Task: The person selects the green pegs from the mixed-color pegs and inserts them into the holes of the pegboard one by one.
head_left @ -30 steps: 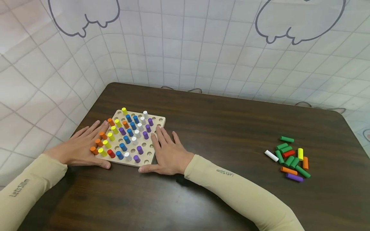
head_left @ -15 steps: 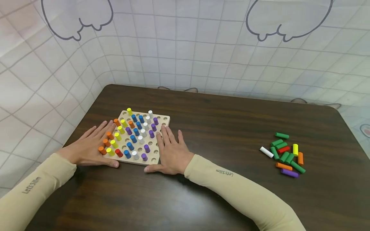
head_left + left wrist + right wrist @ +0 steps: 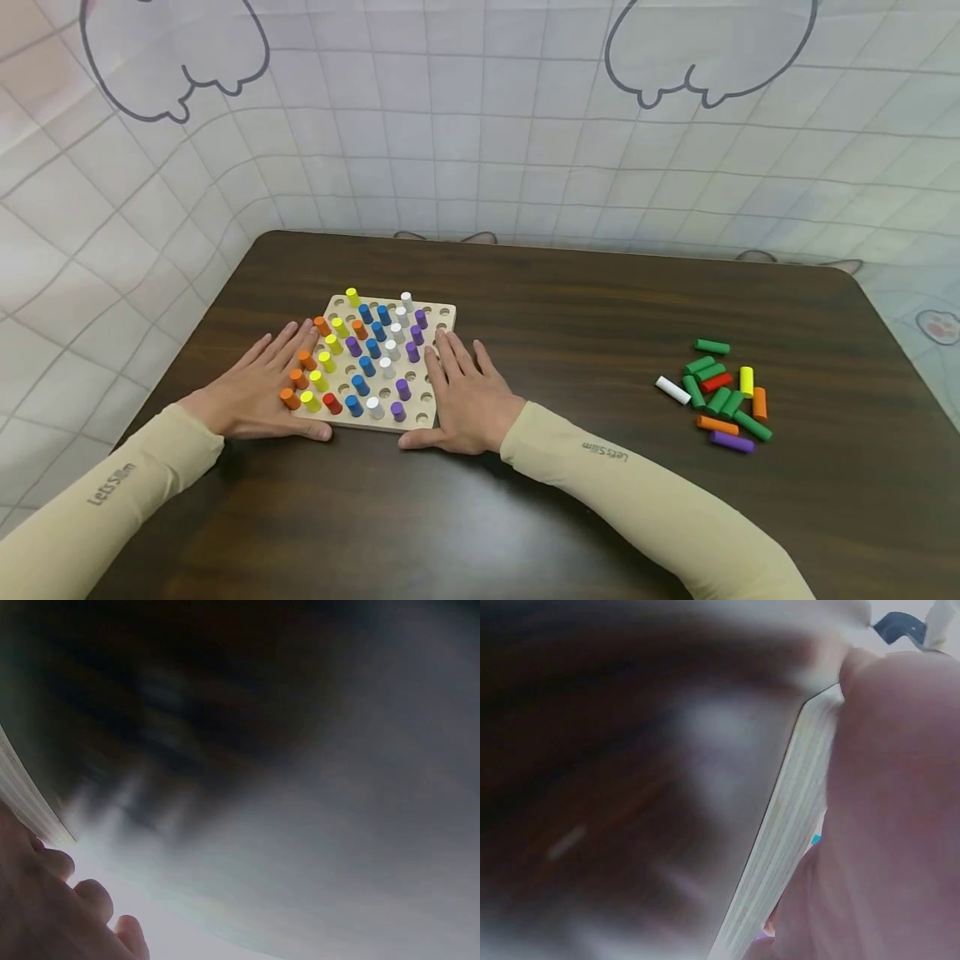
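Note:
A square wooden pegboard (image 3: 424, 408) lies on the table, with upright pegs in several colours standing in many of its holes. Along its left side lies my left hand (image 3: 258, 392), fingers extended against the edge and thumb near the front corner. My right hand (image 3: 468, 400) is laid along the opposite side, fingers straight and touching the board's edge, thumb pointing at the front right corner. Neither hand grips a peg. The right wrist view has the board's pale layered edge (image 3: 780, 825) close beside the hand; in the left wrist view, fingertips (image 3: 94, 900) show at lower left.
On the right of the dark table (image 3: 562, 500) lies a loose group of pegs, mostly green (image 3: 731, 406), with a white peg (image 3: 672, 390), a purple peg (image 3: 732, 442) and others around it. A grid-patterned cloth (image 3: 502, 125) hangs behind the table and at its left.
Both hands have slid the pegboard to the right across the table, bringing it nearer the loose pegs. The head view has also turned a little. The loose pegs keep their arrangement.

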Available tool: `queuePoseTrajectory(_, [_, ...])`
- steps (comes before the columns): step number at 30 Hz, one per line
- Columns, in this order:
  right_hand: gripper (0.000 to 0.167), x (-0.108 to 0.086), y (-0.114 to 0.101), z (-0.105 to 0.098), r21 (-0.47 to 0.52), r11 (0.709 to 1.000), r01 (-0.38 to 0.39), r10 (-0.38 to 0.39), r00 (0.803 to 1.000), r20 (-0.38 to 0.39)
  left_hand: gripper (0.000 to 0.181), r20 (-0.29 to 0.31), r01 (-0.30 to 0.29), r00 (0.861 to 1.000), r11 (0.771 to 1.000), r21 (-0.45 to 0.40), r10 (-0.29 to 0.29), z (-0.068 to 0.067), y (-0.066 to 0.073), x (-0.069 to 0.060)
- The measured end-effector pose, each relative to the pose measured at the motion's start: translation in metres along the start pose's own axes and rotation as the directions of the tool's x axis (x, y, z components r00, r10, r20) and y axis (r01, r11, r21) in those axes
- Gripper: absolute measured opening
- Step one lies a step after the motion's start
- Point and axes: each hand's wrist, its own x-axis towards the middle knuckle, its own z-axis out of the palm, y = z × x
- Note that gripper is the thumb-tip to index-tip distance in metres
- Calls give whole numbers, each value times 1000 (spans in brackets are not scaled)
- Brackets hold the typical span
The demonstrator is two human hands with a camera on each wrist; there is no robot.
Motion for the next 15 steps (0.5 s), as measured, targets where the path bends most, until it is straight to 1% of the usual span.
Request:
queuePoseTrajectory(6, [117,-5,8,2,16,1000,-2,2,1000,1,138,0,2,1000,999,46,-2,0,10,4])
queuePoseTrajectory(10, [118,-7,19,3,38,999,6,-6,1000,2,138,-2,8,1000,997,80,-8,-2,19,9])
queuePoseTrajectory(15, [118,-13,38,4,58,998,30,-30,1000,5,138,6,16,1000,997,74,-17,2,34,18])
